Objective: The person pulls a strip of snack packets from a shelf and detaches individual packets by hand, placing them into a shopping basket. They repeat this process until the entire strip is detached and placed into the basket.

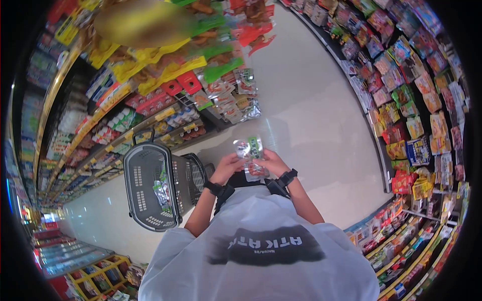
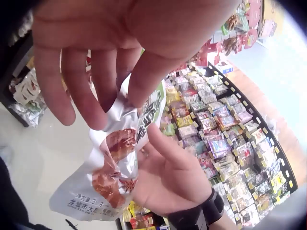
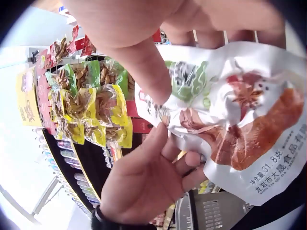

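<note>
While both hands [image 1: 227, 168] [image 1: 273, 164] pinch a snack packet [image 1: 251, 148], a grey basket [image 1: 144, 165] stands left; packaging [image 1: 162, 193] lies inside.

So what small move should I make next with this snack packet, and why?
Probably carry the snack packet left, over the shopping basket: the left hand and right hand both grip it, and similar silver-and-green packaging lies inside the basket.

it was a shop: shelves [image 1: 432, 115] of bright packets with price tags ran along an aisle, snack bags [image 3: 91, 100] hung, and a basket [image 1: 151, 186] stood by.
</note>
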Tool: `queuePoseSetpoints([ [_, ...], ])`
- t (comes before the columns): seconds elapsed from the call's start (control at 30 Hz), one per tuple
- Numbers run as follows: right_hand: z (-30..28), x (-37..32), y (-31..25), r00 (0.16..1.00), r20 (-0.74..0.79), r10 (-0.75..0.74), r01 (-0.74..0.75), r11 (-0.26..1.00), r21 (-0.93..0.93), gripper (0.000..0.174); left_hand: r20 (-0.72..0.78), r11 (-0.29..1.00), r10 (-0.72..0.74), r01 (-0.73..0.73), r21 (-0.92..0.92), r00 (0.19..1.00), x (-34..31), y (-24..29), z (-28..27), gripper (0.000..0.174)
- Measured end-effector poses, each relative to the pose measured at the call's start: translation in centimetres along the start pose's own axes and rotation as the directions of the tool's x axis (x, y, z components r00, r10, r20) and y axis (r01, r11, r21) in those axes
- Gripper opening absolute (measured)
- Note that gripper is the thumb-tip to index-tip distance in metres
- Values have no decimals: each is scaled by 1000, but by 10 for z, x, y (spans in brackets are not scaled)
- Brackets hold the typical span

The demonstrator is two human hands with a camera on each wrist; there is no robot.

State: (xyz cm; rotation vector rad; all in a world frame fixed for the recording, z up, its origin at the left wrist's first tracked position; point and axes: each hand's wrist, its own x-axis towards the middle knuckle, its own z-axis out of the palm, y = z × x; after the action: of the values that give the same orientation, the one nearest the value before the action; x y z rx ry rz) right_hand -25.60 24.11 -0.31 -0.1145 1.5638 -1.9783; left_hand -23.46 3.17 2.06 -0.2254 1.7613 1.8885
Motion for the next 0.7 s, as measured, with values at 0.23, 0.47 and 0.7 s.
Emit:
queuePoseSetpoints([
  [0.23, -53, 12, -6, 933, -356, -56, 5, 990, -142, 18, 212, 991, -65, 38, 129, 975, 106, 23, 3, 30],
  [0.47, -99, 69, -42, 822, -519, -235, 86, 952, -294, 20, -83, 995, 92, -89, 47, 992, 237, 98, -33, 48],
  [0.7, -134, 162, -60, 874, -442, -202, -4, 907, -422, 30, -350, 976, 101, -162, -149, 931, 298, 128, -47, 42],
])
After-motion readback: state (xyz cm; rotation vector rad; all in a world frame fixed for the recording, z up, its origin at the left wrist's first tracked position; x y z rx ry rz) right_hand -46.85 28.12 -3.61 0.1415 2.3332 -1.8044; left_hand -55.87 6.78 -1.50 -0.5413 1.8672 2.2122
